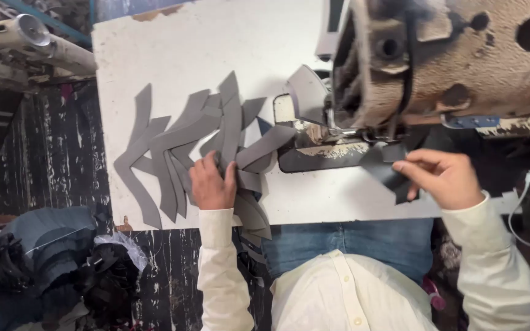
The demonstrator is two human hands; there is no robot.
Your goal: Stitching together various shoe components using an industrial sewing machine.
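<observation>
- resting on a fanned pile of grey cut pieces (pixel 185 144), the left hand (pixel 211 184) lies flat, fingers spread and pressing down, gripping nothing.
- pile covers the left half of a white table (pixel 203 43), its angular strips fanning out toward 10, 12 and 2 o'clock from the left hand.
- a few pieces hang over the near table edge at 5 o'clock of the left hand.
- right hand (pixel 446 178) pinches a dark grey piece (pixel 391 175) between thumb and fingertips, closed on it.
- that piece lies at 9 o'clock of the right hand, just under the head of a sewing machine (pixel 449 61), its lower end drooping off the table edge.
- machine, worn and beige with holes in its casing, fills the upper right of the view; its head sits at 12 o'clock of the right hand.
- another grey piece (pixel 307 92) curls up at the machine's left side, at 2 o'clock of the left hand.
- both hands are well apart, with the machine bed (pixel 326 153) between them.
- person wears a cream shirt (pixel 338 294) and blue jeans (pixel 351 236).
- dark scraps (pixel 93 276) lie heaped on the floor at 8 o'clock of the left hand.
</observation>
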